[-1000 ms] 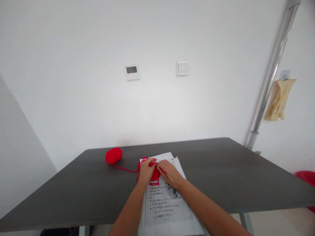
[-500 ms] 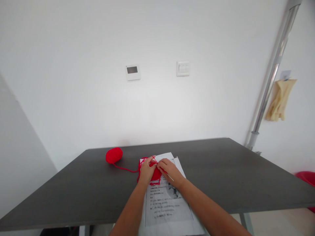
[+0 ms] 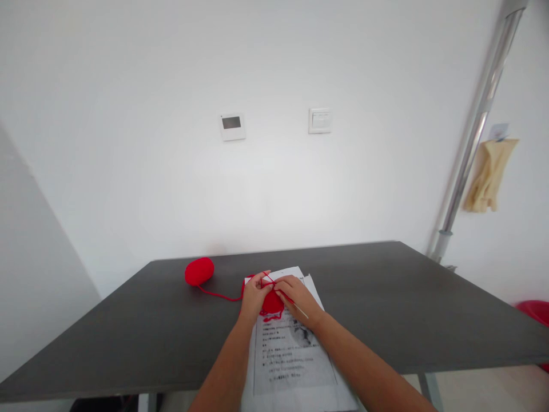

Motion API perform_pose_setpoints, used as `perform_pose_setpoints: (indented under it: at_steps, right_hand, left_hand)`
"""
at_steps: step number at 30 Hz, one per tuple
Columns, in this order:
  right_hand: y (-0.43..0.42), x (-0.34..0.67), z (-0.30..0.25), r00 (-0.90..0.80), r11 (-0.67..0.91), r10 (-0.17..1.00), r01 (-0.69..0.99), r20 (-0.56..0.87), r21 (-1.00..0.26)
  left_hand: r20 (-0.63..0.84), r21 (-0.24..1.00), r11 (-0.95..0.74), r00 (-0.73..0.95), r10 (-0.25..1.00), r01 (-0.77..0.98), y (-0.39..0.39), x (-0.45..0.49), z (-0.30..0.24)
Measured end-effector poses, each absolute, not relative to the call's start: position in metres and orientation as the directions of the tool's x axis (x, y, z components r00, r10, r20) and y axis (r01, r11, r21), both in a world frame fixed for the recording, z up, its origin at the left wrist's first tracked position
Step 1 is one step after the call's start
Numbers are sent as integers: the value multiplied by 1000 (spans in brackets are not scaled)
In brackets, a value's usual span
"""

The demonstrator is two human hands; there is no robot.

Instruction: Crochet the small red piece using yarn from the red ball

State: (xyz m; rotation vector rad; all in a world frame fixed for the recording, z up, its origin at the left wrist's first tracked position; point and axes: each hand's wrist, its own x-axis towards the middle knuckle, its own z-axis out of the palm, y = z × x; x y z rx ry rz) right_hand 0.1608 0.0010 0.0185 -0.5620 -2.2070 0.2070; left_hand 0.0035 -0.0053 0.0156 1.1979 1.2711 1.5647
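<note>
My left hand is closed on a red crochet piece, with a strand of red yarn raised over its fingers. In my right hand is a thin crochet hook, its pale end sticking out below the palm toward the lower right. Both hands' fingertips meet at the top edge of the piece, so the hook's tip is hidden. From the red yarn ball at the left, a strand runs across to my left hand. The work hangs over printed paper sheets.
The dark grey table stands against a white wall. On the wall are a thermostat panel and a light switch. At the right, a metal pole stands beside hanging pale gloves. A red object shows past the table's right edge.
The crochet hook's pale end has shifted slightly to the right and down with my right hand. The crochet piece has turned a little, its looped lower edge now bunched. The yarn ball stays put.
</note>
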Motion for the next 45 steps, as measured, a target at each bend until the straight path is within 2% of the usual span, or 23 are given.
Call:
perform_pose_setpoints:
  at_steps: [8,13,26,36,45]
  right_hand:
    - [3,165,19,-562,901,429,207,707,-382]
    - [4,165,19,-566,914,399,185,721,-361]
    - [3,166,20,-562,902,418,162,714,-400]
    - [1,161,18,-586,937,348,240,732,-253]
    - [0,156,16,-569,908,391,369,723,-200]
  left_hand:
    - [-53,922,-14,-159,986,-388,-13,5,23]
    - [-163,870,88,-114,980,-485,-16,5,27]
    - [-192,851,145,-41,981,-505,-18,2,29]
    - [-199,791,186,42,979,-583,-14,-1,23]
    - [-78,903,27,-102,992,-429,-13,3,22]
